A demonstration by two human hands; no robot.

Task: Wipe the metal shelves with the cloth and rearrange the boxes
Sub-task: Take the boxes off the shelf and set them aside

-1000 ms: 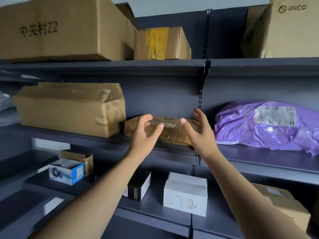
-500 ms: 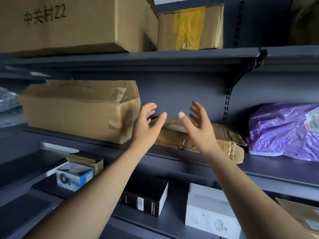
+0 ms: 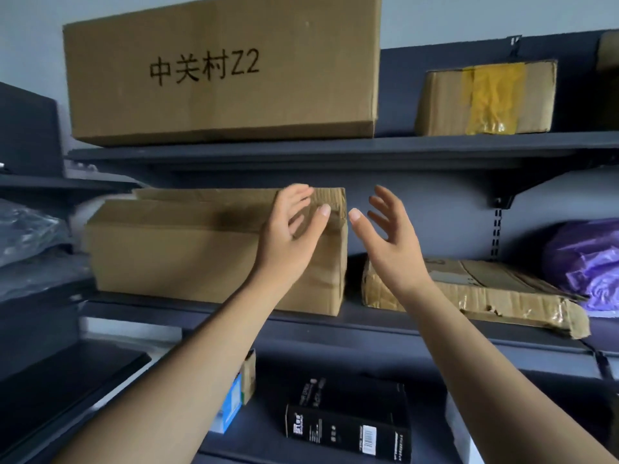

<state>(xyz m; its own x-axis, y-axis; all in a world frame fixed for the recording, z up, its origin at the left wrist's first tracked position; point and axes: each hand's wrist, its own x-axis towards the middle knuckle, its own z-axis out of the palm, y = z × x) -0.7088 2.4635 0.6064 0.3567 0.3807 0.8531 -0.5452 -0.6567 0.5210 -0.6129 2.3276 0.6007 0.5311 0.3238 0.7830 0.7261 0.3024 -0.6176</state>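
Head view: both hands are raised in front of the middle shelf [image 3: 368,326], and neither grasps anything. The left hand [image 3: 288,239] is released, with its fingers spread and slightly bent and its palm turned toward the right end of the long cardboard box [image 3: 181,256]. The fingers overlap that box's upper right corner, though it is hard to tell from this angle whether they touch the cardboard. The right hand [image 3: 390,242] is also released, fingers fanned and palm facing left. It is held before the gap between the long cardboard box and the flat crushed box [image 3: 495,289]. The two thumbs are near each other but apart.

The long cardboard box stands on the left part of the middle shelf, its front face close to the front edge and its top flap rumpled. The flat crushed box lies to the right of it, with its torn right front corner at the front edge. A purple bag [image 3: 589,262] sits at the shelf's right end, just beside the flat crushed box.

On the top shelf [image 3: 335,149], a large printed box [image 3: 221,68] stands toward the left end and a taped box [image 3: 485,98] with a yellow strip toward the right. On the bottom shelf, a black carton [image 3: 348,426] lies near the front edge between the forearms. A blue-and-white box [image 3: 231,406] is partly hidden behind the left forearm.
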